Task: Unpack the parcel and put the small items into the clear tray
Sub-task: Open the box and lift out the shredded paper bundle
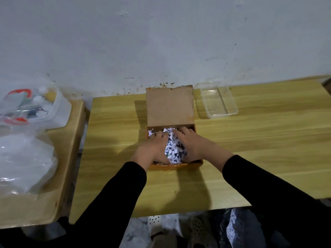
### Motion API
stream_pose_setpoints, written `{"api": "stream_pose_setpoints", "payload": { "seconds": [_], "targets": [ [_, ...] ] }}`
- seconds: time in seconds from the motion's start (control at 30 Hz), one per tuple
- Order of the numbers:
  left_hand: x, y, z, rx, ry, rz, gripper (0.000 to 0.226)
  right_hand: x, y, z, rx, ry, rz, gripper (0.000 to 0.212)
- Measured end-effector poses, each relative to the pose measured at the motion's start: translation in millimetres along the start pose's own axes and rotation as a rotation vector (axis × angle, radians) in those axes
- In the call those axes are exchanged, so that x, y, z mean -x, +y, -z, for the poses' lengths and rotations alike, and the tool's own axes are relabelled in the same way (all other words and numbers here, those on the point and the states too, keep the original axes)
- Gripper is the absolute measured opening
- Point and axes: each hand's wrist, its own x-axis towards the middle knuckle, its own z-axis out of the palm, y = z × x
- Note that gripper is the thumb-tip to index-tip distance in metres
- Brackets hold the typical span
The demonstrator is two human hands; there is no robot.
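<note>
An open brown cardboard parcel [180, 166] sits mid-table, its lid [169, 105] standing up at the far side. It is filled with shredded white printed paper [174, 149]. My left hand [154, 146] and my right hand [194, 144] are both pressed down into the paper, one on each side, fingers spread and pointing away from me. Whether either hand grips anything under the paper is hidden. No small items show. The clear plastic tray [232, 111] stands empty at the back, just right of the lid.
The wooden table [259, 144] meets a white wall behind. A second wooden table at the left carries a white tub [59, 111] of mixed items and clear plastic bags [23, 158]. A gap separates the tables.
</note>
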Motion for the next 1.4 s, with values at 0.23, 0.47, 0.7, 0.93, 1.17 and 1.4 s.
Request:
{"api": "stream_pose_setpoints", "payload": {
  "seconds": [0.23, 0.47, 0.7, 0.93, 1.17, 1.4],
  "targets": [
    [-8.8, -1.3, -10.5, -0.084, 0.099, -0.039, 0.096, -12.4, -6.6, -20.7, 0.127, 0.095, -0.042, 0.093],
    [-14.8, -5.9, -16.7, -0.023, 0.154, -0.078, 0.088, -19.7, -7.3, -29.1, 0.085, 0.128, -0.094, 0.085],
    [-11.1, -5.1, -17.9, -0.003, 0.179, -0.094, 0.065, -22.5, -5.7, -29.5, 0.015, 0.103, -0.084, 0.063],
    [-3.9, -1.5, -14.9, 0.016, 0.192, -0.080, 0.052, -19.0, -9.2, -24.9, -0.016, 0.121, -0.098, 0.041],
    [8.9, 11.5, -11.0, -0.039, 0.196, -0.049, 0.045, -8.3, -14.3, -27.9, 0.019, 0.139, -0.144, 0.050],
    [13.9, 18.1, -3.8, -0.104, 0.273, -0.043, 0.042, -2.6, -14.4, -20.0, 0.020, 0.244, -0.128, 0.037]
  ]
}}
